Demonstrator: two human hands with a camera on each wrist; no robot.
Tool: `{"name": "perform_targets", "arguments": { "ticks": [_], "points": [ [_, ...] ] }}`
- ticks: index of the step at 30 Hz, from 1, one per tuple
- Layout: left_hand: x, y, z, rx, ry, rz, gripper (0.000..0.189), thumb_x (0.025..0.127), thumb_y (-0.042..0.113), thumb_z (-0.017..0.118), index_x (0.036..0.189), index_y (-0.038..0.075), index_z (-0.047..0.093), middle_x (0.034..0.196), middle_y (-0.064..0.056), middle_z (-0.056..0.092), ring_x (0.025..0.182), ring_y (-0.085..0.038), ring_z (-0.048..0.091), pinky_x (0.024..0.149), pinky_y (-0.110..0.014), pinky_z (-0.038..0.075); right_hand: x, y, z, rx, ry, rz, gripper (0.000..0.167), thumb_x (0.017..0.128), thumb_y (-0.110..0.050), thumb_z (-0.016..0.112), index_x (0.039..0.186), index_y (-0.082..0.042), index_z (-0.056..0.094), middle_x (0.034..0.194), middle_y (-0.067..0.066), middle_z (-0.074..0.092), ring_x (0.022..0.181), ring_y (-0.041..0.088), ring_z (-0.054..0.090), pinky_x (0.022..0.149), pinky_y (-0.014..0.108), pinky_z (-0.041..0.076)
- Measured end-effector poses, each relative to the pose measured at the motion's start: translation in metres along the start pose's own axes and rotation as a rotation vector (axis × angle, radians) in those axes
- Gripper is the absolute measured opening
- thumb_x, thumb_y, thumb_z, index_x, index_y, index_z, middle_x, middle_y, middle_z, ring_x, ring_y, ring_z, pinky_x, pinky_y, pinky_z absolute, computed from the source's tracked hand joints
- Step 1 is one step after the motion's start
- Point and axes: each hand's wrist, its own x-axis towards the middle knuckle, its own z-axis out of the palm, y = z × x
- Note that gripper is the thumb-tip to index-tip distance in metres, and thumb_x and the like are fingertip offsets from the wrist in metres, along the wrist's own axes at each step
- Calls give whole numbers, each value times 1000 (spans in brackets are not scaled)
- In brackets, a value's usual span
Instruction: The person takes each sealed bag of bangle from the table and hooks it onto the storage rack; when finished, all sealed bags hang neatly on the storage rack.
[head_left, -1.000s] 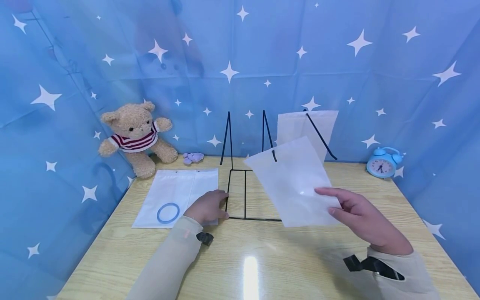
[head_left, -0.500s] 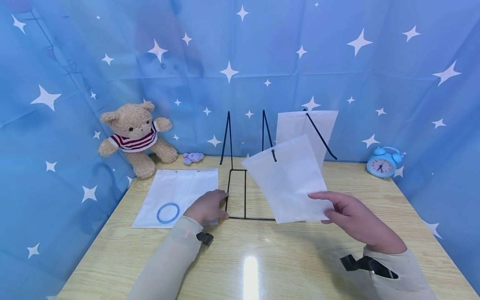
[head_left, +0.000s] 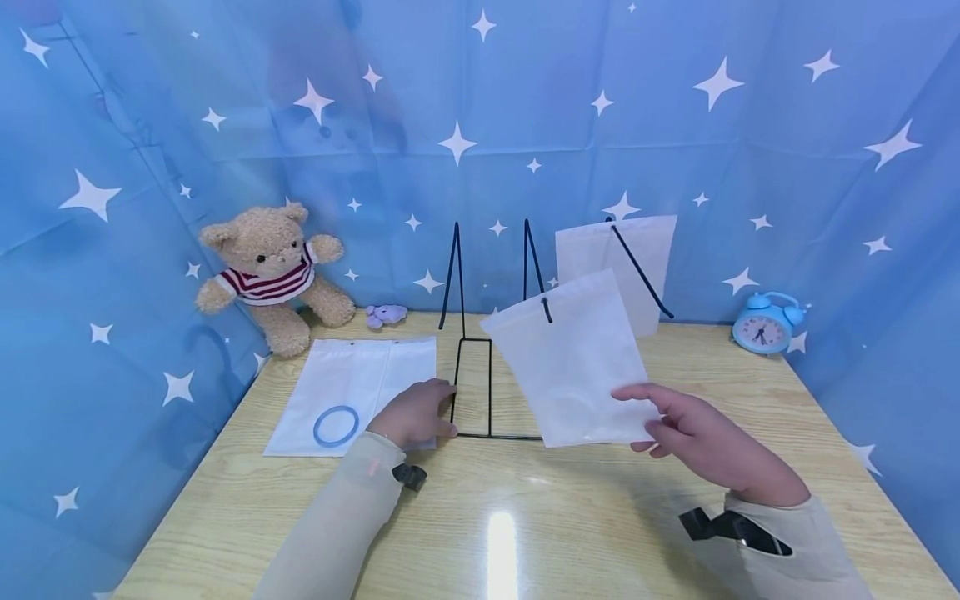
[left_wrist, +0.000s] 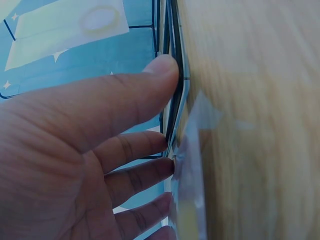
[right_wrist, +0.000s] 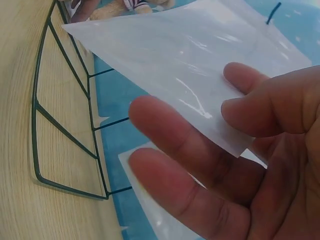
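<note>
Swung front white plastic bag leftward with right hand

Hanging tilted on black hook. Resting loosely parted fingers at lower corner; bracing wire rack with spread left hand. Could slip off if tugged forward.

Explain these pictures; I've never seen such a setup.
There's no machine: a person works bare-handed. The wide picture comes from a camera on the head; the two close-ups come from cameras on the left and right wrists. The left hand holds a black wire rack; the right hand pinches a lower corner of the front hanging bag. Another white bag hangs behind. A flat bag showing a blue ring lies on the table. At the back are a teddy bear, purple toy and blue alarm clock.
</note>
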Motion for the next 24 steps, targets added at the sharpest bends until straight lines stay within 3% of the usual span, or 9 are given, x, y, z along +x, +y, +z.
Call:
{"name": "perform_targets", "arguments": {
  "ticks": [2,5,8,18,24],
  "points": [
    [0,0,0,3,-2,-2,76,91,27,85,157,11,51,166,-13,43,153,-35,40,125,-51,36,1,1,0,3,5,-4,53,106,8,46,155,-14,47,145,32,50,99,27,77,78,34,66],
    [-1,1,-1,1,-5,-6,76,91,27,85,157,11,51,166,-13,43,153,-35,40,125,-51,36,2,2,1,1,23,-21,53,108,5,46,157,-15,45,108,27,64,98,22,77,78,35,66],
    [-1,1,-1,-4,-6,-8,76,91,26,85,157,10,51,166,-13,43,153,-35,40,125,-51,36,5,4,3,5,46,-42,53,109,3,47,159,-15,44,80,16,59,100,19,77,79,34,66],
    [-1,1,-1,-6,-6,-6,75,91,26,85,156,10,52,165,-13,45,153,-35,41,125,-50,36,14,12,14,124,144,-138,49,110,3,45,158,-4,43,81,21,57,98,21,78,78,38,66],
    [0,0,-1,-7,-9,-4,76,91,27,85,157,11,52,165,-13,44,153,-35,41,125,-50,36,18,15,19,189,160,-151,50,111,2,43,160,-5,40,87,26,58,99,19,78,79,39,66]
  ]
}}
